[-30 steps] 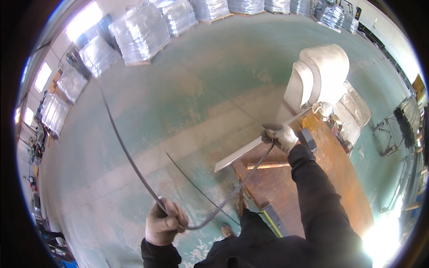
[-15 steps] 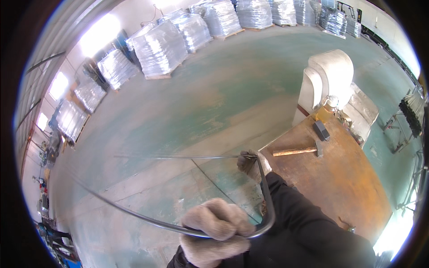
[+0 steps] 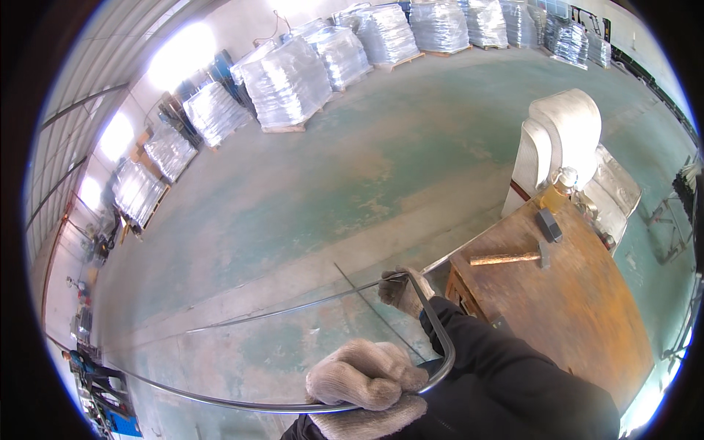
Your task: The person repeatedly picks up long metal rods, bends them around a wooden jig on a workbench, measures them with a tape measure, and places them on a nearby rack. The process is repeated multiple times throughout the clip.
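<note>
Both gloved hands are clamped on a long bent steel rod (image 3: 433, 323) low in the frame: left hand (image 3: 363, 378) near the bottom centre, right hand (image 3: 402, 291) just above. Bending it cleanly seems to call for keeping both grips firm, clear of the worktop (image 3: 579, 308).

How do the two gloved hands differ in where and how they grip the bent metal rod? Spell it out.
The left hand is nearer the camera and looks large; the right hand is farther off and looks small. The left hand closes over the long run of the metal rod just before its bend; the right hand grips beyond the bend, beside the wooden workbench. Both wear pale knit gloves.
</note>
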`<state>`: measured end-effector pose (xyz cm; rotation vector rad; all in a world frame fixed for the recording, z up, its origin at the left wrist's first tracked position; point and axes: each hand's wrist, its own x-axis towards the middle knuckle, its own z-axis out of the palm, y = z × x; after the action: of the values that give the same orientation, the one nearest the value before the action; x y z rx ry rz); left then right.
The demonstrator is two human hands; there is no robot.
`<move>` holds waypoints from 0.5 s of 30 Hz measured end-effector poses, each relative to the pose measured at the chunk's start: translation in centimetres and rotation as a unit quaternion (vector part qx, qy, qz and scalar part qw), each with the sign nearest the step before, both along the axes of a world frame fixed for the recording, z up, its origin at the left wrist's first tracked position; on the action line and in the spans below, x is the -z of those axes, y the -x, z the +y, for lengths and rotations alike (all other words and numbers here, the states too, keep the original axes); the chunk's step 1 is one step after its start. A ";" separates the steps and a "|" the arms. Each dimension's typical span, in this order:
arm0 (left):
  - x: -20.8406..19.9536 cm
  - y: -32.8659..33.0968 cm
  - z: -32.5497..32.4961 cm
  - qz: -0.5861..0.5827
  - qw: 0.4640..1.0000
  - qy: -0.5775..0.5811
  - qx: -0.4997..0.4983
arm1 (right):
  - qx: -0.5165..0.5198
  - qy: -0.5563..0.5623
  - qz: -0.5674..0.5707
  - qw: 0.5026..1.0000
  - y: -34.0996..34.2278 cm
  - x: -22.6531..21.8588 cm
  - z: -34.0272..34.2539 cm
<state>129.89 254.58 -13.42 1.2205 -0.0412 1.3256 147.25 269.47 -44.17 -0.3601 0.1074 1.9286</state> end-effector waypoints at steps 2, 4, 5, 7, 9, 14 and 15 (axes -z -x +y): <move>0.0 0.3 0.4 0.024 0.999 -0.021 0.011 | 0.007 0.013 -0.012 1.000 0.3 -0.3 0.2; 0.0 0.2 0.5 0.039 0.998 -0.035 0.015 | 0.019 0.023 -0.024 0.999 0.5 -0.1 0.4; -0.1 0.1 0.4 0.044 0.998 -0.036 0.016 | 0.024 0.022 -0.012 0.999 0.5 0.0 0.4; -0.2 0.1 0.3 0.053 0.998 -0.035 0.016 | 0.033 0.020 0.013 0.999 0.5 -0.2 0.4; 0.1 0.1 0.2 0.044 0.998 -0.029 0.019 | 0.045 0.044 -0.012 0.998 0.6 -0.8 0.4; -0.1 0.6 -0.4 0.043 0.998 -0.033 0.010 | 0.029 0.030 -0.011 0.999 1.4 -1.9 -0.1; -0.3 0.8 -0.4 0.047 0.998 -0.033 0.012 | 0.022 0.015 0.004 1.000 1.4 -1.4 -0.2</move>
<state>129.12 254.18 -13.11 1.3333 -0.0313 1.2527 145.89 269.25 -42.74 -0.3668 0.1496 1.8865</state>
